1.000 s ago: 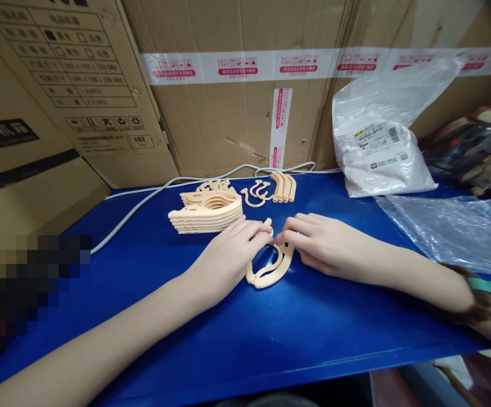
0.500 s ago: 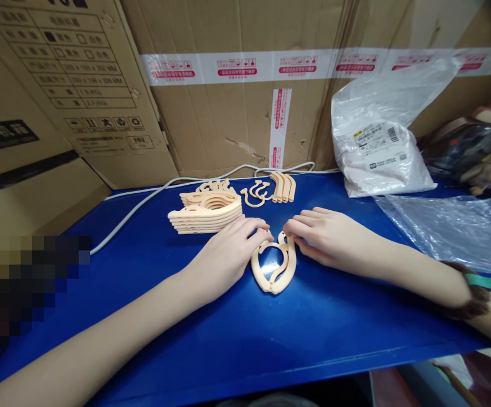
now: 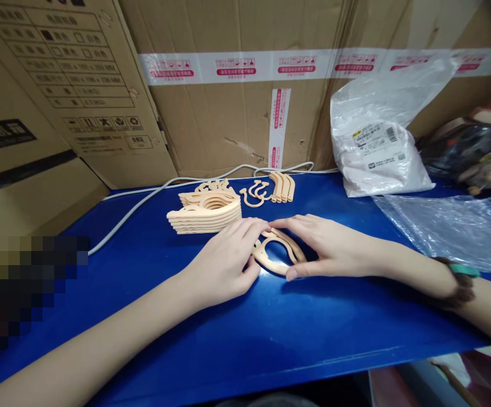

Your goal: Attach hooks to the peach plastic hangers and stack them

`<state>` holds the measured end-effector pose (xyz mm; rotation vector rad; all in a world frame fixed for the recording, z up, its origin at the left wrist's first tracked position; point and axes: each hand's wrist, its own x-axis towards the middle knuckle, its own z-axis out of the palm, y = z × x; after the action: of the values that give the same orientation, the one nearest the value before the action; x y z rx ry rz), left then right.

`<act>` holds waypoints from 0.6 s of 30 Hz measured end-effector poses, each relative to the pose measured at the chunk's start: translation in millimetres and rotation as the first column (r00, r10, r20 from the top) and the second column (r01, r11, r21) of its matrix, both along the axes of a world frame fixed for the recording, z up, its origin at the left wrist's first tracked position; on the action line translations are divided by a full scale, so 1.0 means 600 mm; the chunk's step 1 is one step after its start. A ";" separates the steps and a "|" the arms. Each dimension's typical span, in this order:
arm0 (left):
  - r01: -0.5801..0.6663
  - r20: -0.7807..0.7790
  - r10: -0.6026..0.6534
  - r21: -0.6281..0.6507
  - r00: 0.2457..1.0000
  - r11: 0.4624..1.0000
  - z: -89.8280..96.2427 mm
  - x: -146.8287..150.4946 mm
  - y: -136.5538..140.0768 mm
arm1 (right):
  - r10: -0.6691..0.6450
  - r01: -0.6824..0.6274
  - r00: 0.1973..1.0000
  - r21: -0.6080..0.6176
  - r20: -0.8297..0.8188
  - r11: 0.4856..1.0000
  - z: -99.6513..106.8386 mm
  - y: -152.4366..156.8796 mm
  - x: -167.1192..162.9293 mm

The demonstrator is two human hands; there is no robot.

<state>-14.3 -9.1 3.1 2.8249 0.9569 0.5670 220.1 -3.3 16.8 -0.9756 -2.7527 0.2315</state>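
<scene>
In the head view, the fingers of our left hand (image 3: pixel 228 257) pinch one end of a beige hanger (image 3: pixel 273 267) over the blue counter (image 3: pixel 270 339); our right hand (image 3: pixel 330 246) clasps its other end, thumb wide of the fingers.

Blue tabletop (image 3: pixel 245 339), cream stack (image 3: pixel 205 219), cream hooks (image 3: pixel 252 204), curved pieces (image 3: pixel 282 187), pale cable (image 3: pixel 133 214), white bag (image 3: pixel 381 161), clear plastic (image 3: pixel 452 229).

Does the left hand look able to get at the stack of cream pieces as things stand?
Probably yes: the stack sits just beyond the left hand, with nothing visible between them. That hand is on the looped piece, though, and would likely need to let go first.
</scene>
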 end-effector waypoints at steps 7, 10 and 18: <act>-0.006 0.006 0.006 -0.043 1.000 0.999 0.000 0.003 -0.007 | 0.072 -0.070 0.997 -0.097 0.014 0.993 -0.010 0.003 0.006; -0.007 -0.003 0.007 -0.061 1.000 0.998 0.001 0.004 -0.006 | 0.095 -0.093 0.995 -0.159 0.002 0.983 -0.008 -0.001 0.009; -0.045 -0.044 0.042 -0.064 0.998 0.997 0.003 0.000 -0.005 | -0.051 0.051 0.999 -0.133 -0.002 0.990 -0.006 -0.008 0.001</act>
<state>-14.1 -11.9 4.7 2.7753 1.0274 0.4727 220.7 -8.0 12.9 -1.0748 -2.7332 0.4134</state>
